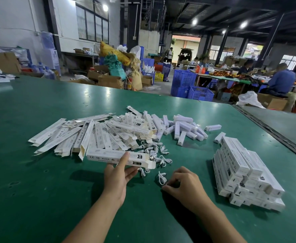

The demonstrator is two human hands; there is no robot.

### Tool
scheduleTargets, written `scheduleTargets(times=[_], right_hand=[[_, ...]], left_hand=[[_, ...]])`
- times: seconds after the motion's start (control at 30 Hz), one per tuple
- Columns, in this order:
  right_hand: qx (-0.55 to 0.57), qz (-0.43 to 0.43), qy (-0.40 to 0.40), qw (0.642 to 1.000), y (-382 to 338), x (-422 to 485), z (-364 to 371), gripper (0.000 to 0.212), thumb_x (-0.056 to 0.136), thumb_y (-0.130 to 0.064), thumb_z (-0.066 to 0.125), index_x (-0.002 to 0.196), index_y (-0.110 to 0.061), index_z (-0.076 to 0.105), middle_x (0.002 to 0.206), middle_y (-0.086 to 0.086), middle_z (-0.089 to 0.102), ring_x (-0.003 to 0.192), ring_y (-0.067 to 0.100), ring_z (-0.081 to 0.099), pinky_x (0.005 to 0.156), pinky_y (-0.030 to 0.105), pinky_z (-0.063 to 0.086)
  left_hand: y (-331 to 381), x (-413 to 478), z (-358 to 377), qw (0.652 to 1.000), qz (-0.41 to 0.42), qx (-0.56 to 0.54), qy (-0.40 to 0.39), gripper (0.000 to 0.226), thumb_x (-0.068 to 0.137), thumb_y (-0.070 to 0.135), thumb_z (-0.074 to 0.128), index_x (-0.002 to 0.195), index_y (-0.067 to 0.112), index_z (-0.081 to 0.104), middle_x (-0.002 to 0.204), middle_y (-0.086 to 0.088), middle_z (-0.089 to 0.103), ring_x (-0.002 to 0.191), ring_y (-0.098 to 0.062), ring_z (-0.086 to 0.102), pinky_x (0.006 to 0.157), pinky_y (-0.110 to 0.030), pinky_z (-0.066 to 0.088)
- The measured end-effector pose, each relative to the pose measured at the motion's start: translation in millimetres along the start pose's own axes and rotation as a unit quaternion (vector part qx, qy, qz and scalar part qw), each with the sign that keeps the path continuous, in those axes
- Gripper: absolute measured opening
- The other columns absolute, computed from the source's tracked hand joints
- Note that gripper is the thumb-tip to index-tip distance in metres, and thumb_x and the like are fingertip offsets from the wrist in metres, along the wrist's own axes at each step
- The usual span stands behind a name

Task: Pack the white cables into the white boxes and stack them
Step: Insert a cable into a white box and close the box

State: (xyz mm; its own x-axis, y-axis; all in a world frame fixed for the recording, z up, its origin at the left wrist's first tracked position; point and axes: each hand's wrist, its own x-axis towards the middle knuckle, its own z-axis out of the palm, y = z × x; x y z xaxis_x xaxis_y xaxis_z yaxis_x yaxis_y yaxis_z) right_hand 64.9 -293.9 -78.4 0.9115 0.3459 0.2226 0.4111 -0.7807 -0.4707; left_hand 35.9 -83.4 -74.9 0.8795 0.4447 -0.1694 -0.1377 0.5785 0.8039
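**Open box end faces the cable, right hand nearest**

Left hand (116,174) gripping one white box (119,157), thumb on the printed top face, fingers underneath. Box lifted just clear of the green worktop (38,181), long axis running from 9 o'clock to 3 o'clock, tilted slightly down at the right. Open end with its flap at the 3 o'clock tip.

Right hand (182,185) curled down onto the worktop, fingertips pinching one coiled white cable (161,178) at its 10 o'clock side. From the box's open end, that cable at roughly 5 o'clock, near but not touching. Right hand plainly the nearer to it; left hand occupied. Probable next move: cable raised toward 11 o'clock and fed plug-first along the box's long axis.

Counts, where countable:
- one box in hand;
- one cable in the pinch;
- loose cables (154,151) between box and heap, at least half a dozen, tangled, exact number unclear;
- flat unfolded boxes (84,135) heaped at 11 o'clock, several dozen, too overlapped to count;
- small white units (187,128) scattered at 1 o'clock, roughly twenty;
- stacked boxes (245,172) at 3 o'clock, in several layers, roughly two dozen, lower tiers partly hidden.
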Motion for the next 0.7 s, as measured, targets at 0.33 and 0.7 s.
scheduleTargets(times=[0.33,0.7], right_hand=[[-0.01,-0.136,-0.11,0.985,-6,14,9,0.055,0.093,-0.042,0.054,0.146,-0.036,0.041,0.148,-0.028,0.032,0.142,0.003,0.023,0.117,0.026,0.022],[-0.076,-0.126,-0.126,0.981,-6,7,4,0.055,0.1,-0.028,0.052,0.152,-0.026,0.033,0.153,-0.005,0.037,0.138,0.018,0.031,0.113,0.024,0.024]], left_hand=[[-1,0,-1,1.0,0.011,-0.003,-0.014,0.023,0.092,0.018,0.068,0.111,0.009,0.058,0.086,-0.007,0.075,0.067,-0.022,0.071,0.061,-0.032,0.06],[0,0,0,1.0,-0.002,-0.002,-0.015,0.025,0.092,0.019,0.069,0.107,0.007,0.054,0.087,-0.012,0.069,0.066,-0.023,0.071,0.059,-0.031,0.059]])
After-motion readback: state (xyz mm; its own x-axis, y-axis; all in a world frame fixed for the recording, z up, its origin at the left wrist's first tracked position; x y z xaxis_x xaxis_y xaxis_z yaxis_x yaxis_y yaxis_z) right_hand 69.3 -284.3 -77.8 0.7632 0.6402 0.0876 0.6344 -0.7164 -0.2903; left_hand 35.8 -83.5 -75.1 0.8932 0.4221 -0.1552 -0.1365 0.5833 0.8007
